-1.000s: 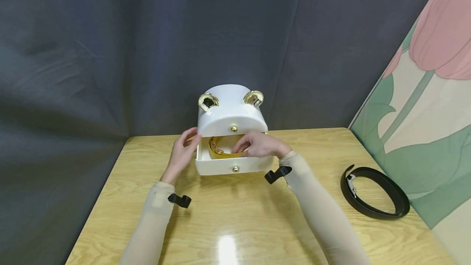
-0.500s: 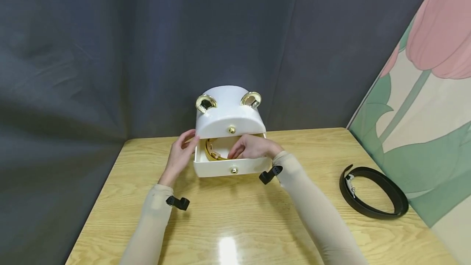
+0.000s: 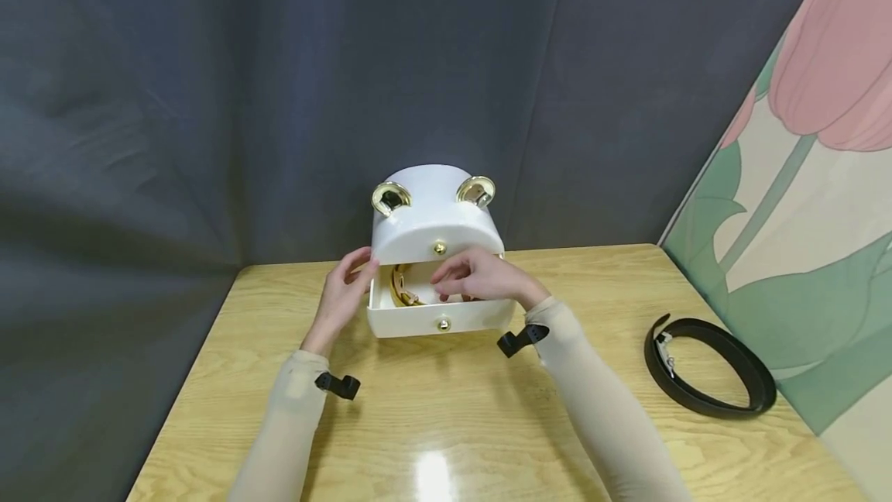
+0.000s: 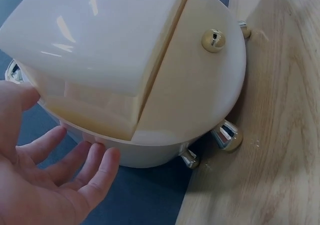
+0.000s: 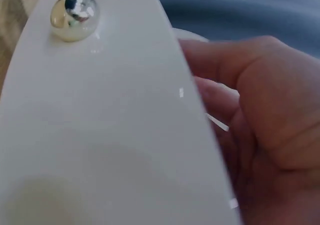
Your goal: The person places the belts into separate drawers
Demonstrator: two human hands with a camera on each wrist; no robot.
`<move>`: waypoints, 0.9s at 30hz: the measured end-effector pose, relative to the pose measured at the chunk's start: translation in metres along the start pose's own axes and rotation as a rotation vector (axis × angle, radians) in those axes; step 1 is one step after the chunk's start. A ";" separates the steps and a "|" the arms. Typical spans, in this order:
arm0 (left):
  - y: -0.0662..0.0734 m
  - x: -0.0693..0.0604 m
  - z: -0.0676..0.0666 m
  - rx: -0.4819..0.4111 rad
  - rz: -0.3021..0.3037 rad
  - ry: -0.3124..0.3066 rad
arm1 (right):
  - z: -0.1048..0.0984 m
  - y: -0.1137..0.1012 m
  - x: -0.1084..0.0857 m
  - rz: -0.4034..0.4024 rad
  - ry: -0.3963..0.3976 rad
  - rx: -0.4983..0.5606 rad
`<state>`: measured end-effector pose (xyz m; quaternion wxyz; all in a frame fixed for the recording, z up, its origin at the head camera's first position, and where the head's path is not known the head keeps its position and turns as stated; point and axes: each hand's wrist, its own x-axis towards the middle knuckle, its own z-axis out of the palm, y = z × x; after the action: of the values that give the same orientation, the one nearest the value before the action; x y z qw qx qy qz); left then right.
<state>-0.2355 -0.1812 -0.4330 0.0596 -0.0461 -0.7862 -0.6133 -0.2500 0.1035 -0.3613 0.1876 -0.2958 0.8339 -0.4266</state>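
A white rounded box [image 3: 428,196] with gold ears stands at the back of the table, its lower drawer [image 3: 407,324] pulled out. In the drawer lies a coiled yellow belt [image 3: 399,285], partly covered by my right hand [image 3: 484,277]. That hand is over the drawer, fingers loosely bent and thumb apart; I see nothing between them. In the right wrist view, the white drawer front [image 5: 100,115] hides its fingertips. My left hand [image 3: 337,297] rests its fingertips at the box's left side, fingers relaxed, as the left wrist view also shows.
A coiled black belt [image 3: 711,366] with a metal buckle lies on the right of the wooden table [image 3: 432,409]. Behind hangs a dark curtain [image 3: 313,99], and a flower-patterned panel [image 3: 787,215] borders the right side. Gold feet [image 4: 227,136] carry the box.
My right hand has risen a little from the belt inside the drawer, and its thumb and fingers have spread. The left hand stays at the box's side.
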 end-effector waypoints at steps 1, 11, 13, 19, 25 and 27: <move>0.001 0.000 -0.001 0.001 -0.003 -0.005 | 0.001 -0.002 -0.003 -0.022 0.028 0.000; 0.004 -0.009 -0.008 0.020 -0.024 -0.020 | 0.040 -0.023 -0.046 -0.259 0.502 -0.241; 0.005 -0.010 -0.011 0.022 -0.023 -0.009 | 0.048 -0.020 -0.052 -0.350 0.497 -0.269; 0.008 -0.007 -0.012 0.017 0.002 0.036 | 0.066 0.003 -0.053 -0.546 0.467 -0.361; 0.003 -0.012 -0.004 0.022 0.010 0.044 | 0.086 0.030 -0.057 -0.570 0.461 -0.324; 0.001 -0.015 0.000 0.025 0.005 0.034 | 0.092 0.038 -0.060 -0.559 0.473 -0.318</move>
<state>-0.2207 -0.1810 -0.4338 0.0750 -0.0371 -0.7925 -0.6041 -0.1649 0.1051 -0.4408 -0.1812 -0.4303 0.7969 -0.3833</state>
